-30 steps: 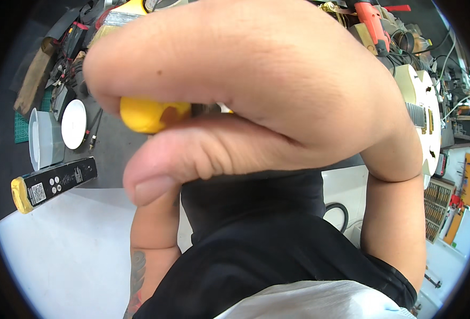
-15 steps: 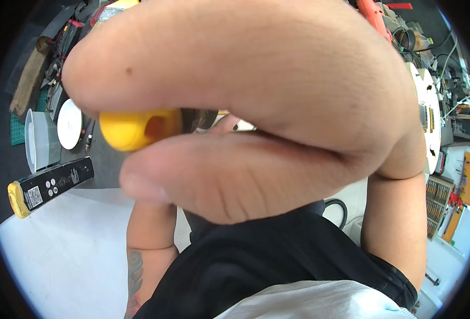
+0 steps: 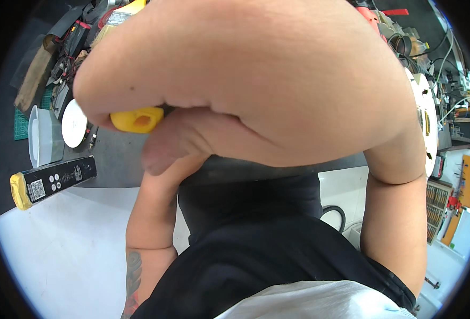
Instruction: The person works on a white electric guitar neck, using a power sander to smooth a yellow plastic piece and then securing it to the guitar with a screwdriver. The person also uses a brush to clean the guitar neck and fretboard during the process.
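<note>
My right hand (image 3: 245,101) fills the upper middle, very near the head camera. Its fingers are curled, with the thumb pressed underneath. A rounded yellow piece (image 3: 138,120) with a hole in its side shows between them; the rest is covered, so I cannot tell its kind. Behind and below, the heel of my left hand (image 3: 195,164) shows above the wrist, but its fingers are hidden by my right hand.
On the dark bench to the left are a black box (image 3: 59,181) with a yellow end, a clear plastic tub (image 3: 47,139), a white round dish (image 3: 74,125) and a paintbrush (image 3: 119,18). A white flat body (image 3: 430,101) with cut-outs stands at the right.
My right hand's thumb has curled in, covering more of the yellow piece. The left fingers that showed through the gap are now hidden, and the left wrist has come into sight.
</note>
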The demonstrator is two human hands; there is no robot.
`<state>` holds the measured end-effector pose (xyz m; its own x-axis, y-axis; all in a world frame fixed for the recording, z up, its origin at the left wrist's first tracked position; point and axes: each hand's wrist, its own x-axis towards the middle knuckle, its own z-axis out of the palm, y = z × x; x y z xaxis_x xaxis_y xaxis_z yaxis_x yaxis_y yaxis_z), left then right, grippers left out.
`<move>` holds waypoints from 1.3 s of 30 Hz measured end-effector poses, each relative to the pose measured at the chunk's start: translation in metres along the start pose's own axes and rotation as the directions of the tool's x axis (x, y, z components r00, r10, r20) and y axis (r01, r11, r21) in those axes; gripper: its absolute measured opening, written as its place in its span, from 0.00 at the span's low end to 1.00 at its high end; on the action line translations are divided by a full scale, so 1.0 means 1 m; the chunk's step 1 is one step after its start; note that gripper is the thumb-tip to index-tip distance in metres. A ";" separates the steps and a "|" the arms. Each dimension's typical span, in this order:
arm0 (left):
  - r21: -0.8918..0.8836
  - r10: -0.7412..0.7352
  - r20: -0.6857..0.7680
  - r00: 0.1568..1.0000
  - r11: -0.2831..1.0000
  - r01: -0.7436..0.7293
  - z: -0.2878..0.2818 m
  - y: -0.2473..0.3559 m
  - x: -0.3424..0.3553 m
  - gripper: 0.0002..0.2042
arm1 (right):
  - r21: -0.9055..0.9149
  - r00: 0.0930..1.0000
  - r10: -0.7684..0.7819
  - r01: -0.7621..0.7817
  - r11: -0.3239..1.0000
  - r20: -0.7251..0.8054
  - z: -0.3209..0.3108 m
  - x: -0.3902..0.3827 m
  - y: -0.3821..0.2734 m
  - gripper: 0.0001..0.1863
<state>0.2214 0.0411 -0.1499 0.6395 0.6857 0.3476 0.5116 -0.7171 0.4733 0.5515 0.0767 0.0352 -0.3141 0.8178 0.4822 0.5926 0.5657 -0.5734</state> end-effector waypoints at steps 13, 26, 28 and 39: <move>-0.295 -0.150 -0.193 0.970 0.951 0.089 -0.012 0.036 0.037 0.16 | 0.002 0.993 -0.033 0.033 0.999 -0.109 -0.019 -0.017 -0.015 0.20; -0.455 -0.273 -0.145 0.951 0.872 0.181 -0.008 0.032 0.033 0.14 | 0.017 0.976 -0.036 0.040 0.999 -0.215 -0.032 -0.038 -0.017 0.19; -0.403 -0.254 -0.128 0.959 0.897 0.184 -0.011 0.031 0.028 0.14 | 0.037 0.975 -0.042 0.051 0.998 -0.220 -0.031 -0.037 -0.012 0.19; -0.353 -0.372 -0.027 0.928 0.872 0.339 -0.017 0.034 0.031 0.13 | 0.057 0.956 -0.038 0.057 0.997 -0.292 -0.028 -0.046 -0.009 0.19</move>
<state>0.2490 0.0404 -0.1087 0.3879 0.9062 0.1682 0.4606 -0.3486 0.8163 0.5811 0.0310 0.0371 -0.1065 0.7292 0.6759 0.5307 0.6166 -0.5815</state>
